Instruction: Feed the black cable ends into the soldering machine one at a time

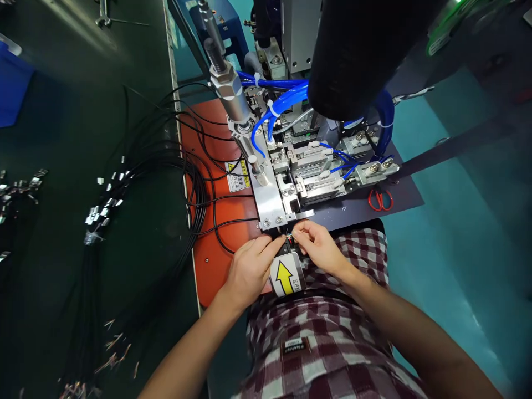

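Note:
At the front end of a metal machine, both hands come together over a few tiny thin wires, some with red showing. My left hand has its fingers pressed together, the fingertips at the wires' left side; its grip is partly hidden. From the right, my right hand pinches the wires between thumb and index finger. Just below the fingertips is a white plate with a yellow arrow. Exactly how the wires sit against the machine is too small to tell.
Black cables loop across the orange base plate onto the dark table, where bundles with metal connectors lie. Red-handled scissors rest on the right. A black cylinder overhangs the machine. A blue bin stands far left.

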Available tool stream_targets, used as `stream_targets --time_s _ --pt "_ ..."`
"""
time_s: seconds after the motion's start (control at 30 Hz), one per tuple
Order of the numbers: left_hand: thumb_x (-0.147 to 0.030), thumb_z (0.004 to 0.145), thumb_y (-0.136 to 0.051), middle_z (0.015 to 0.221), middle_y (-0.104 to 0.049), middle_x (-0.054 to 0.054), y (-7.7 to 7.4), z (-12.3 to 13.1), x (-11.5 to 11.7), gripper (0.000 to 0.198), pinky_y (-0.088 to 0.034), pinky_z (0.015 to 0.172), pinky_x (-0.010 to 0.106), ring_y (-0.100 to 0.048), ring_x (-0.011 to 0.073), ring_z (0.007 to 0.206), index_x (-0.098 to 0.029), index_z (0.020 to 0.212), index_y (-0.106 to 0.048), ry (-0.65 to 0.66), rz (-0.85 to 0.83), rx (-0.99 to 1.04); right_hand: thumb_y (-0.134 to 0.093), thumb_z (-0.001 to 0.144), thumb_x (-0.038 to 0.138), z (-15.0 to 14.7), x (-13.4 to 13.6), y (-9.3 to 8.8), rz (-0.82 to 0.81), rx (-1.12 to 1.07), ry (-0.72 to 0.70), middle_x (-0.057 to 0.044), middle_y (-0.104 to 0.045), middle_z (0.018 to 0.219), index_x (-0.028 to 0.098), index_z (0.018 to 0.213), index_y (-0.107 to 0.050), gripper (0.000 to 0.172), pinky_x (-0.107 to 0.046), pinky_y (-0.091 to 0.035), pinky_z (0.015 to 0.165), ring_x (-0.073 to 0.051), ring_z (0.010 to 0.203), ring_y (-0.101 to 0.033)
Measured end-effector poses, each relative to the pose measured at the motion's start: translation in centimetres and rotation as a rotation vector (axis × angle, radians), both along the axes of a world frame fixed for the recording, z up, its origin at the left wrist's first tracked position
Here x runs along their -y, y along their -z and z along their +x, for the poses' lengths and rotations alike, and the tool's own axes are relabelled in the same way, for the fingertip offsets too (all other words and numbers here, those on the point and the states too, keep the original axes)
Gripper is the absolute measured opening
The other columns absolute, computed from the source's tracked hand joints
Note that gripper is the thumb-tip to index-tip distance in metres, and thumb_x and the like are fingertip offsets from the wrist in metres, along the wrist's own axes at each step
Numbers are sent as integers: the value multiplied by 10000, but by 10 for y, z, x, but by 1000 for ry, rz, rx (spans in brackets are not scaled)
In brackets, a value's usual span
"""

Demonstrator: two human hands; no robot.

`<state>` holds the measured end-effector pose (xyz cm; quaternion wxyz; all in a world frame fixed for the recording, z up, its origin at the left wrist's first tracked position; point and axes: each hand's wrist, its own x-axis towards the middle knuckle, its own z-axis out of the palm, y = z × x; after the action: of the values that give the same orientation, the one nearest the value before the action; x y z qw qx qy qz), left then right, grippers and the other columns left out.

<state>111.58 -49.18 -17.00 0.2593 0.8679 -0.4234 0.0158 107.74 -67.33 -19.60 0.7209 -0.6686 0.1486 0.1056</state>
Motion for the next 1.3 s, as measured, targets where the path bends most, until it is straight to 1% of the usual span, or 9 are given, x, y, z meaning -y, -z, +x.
stream_targets --time_s 0.2,0.57,0.9,1.3 --pt "-100 926 -395 791 -639 82 1 1 0 316 -531 635 272 -609 170 719 -92 1108 -653 8 8 25 -534 876 373 1 2 1 -33 15 -21 56 -450 586 178 809 -523 207 -237 -326 470 -92 486 -404" --pt "-112 932 -391 782 -631 67 2 0 0 318 -525 642 260 -604 160 716 -116 1120 -648 2 40 30 -510 915 316 -5 0 5 -132 102 0 49 -462 606 187 806 -516 169 -248 -364 518 -104 522 -434" --pt "-102 926 -394 782 -626 64 3 1 -1 315 -507 632 253 -597 159 705 -119 1113 -647 9 24 54 -501 928 340 -5 2 6 -166 122 -24 43 -473 610 195 816 -514 184 -256 -384 533 -116 527 -465" --pt "-125 943 -377 753 -598 57 3 1 -1 318 -486 592 251 -559 149 667 -118 1124 -639 9 29 57 -476 949 328 -6 1 2 -234 153 -21 32 -500 617 198 824 -515 184 -268 -401 568 -128 551 -502"
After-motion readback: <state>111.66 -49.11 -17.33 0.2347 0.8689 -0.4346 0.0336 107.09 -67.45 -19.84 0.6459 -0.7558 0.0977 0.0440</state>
